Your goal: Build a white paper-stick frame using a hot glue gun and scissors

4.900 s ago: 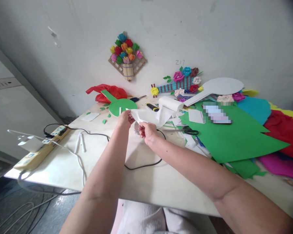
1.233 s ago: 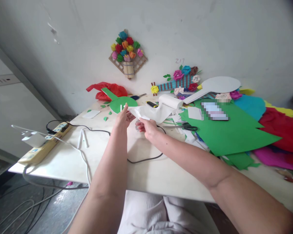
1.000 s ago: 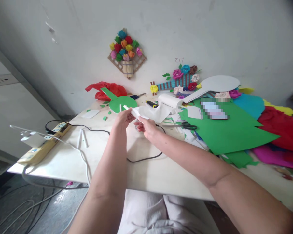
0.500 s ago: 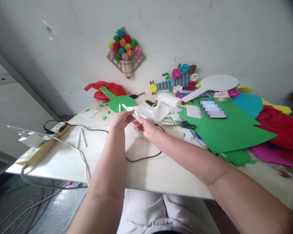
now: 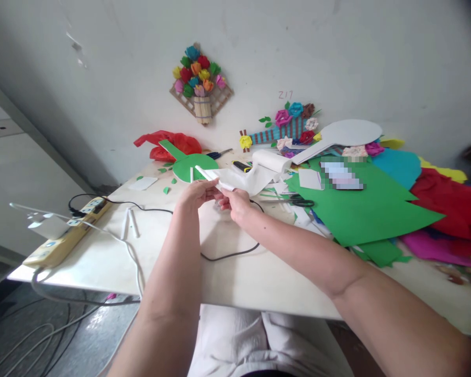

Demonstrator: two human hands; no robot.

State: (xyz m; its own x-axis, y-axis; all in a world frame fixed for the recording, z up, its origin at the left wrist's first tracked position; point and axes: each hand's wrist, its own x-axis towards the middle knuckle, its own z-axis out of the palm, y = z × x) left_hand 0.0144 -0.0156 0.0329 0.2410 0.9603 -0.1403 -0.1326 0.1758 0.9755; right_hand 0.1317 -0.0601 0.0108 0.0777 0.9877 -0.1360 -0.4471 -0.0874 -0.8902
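Note:
Above the table, both hands pinch the near edge of a thin white paper sheet (image 5: 245,177), which trails back to a white paper roll (image 5: 272,161). That edge looks folded or rolled into a narrow strip, its end pointing up and left. My left hand (image 5: 197,195) is closed on the strip with thumb and fingers. Close beside it, my right hand (image 5: 236,201) is closed on the same strip, thumb on top. Whether anything lies inside the strip is hidden. Just beyond the hands lies a green round cutout (image 5: 198,163) with a handle.
A yellow-handled cutter (image 5: 242,166) and black-handled scissors (image 5: 302,201) lie past my hands. Green sheets (image 5: 361,214) bear a phone (image 5: 342,175) on the right. A power strip (image 5: 68,233) with cables stands left, near two white sticks (image 5: 134,223). A black cable (image 5: 230,256) loops under my hands.
The whole view has shifted very slightly. My fingers have moved a little on the strip; both hands keep their hold on the paper.

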